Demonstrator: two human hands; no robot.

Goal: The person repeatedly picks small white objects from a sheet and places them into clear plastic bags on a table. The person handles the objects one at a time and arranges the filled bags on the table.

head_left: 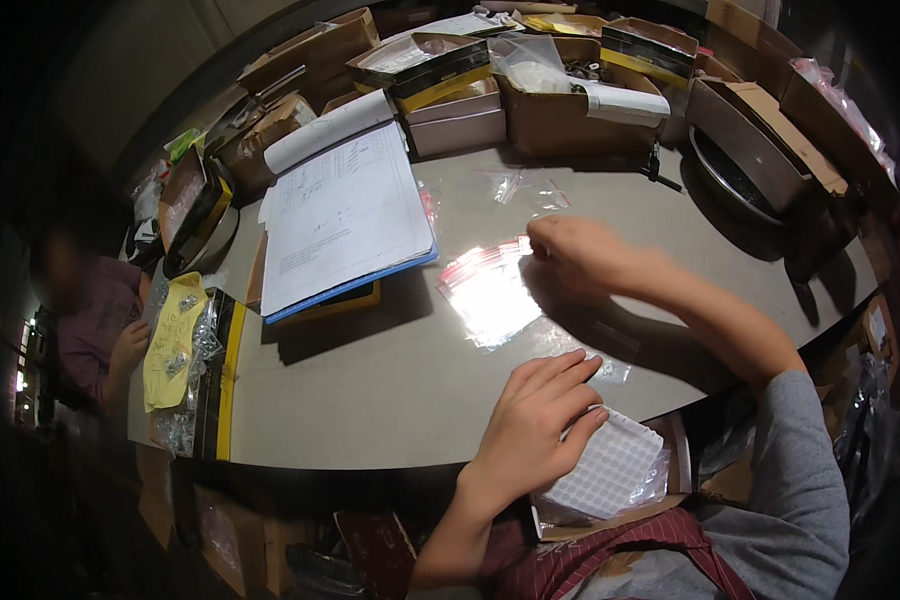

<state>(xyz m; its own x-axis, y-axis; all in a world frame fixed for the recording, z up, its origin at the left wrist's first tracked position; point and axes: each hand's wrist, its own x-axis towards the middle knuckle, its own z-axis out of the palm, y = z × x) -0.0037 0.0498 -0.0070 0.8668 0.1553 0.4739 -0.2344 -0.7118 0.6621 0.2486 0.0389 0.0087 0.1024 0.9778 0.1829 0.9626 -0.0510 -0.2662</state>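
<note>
My right hand (585, 258) is closed, its curled fingertips at the right end of the red strip on a stack of clear zip bags (490, 300). What the fingertips pinch, if anything, is hidden. Glare whitens the middle of the stack. Nearer me, my left hand (535, 420) is open, with its fingers stretched out toward the bags. Its thumb lies over the corner of a white sheet of round stickers (615, 465). That sheet rests on clear plastic in a shallow open carton (680, 455) at the table's front edge.
A clipboard with papers (350, 215) leans on a box at the left. Loose clear bags (525, 188) lie farther back. Cartons (580, 120) line the far edge, and a round dark pan (730, 180) stands at right. Bagged metal parts (185, 350) and another person (100, 320) are at left.
</note>
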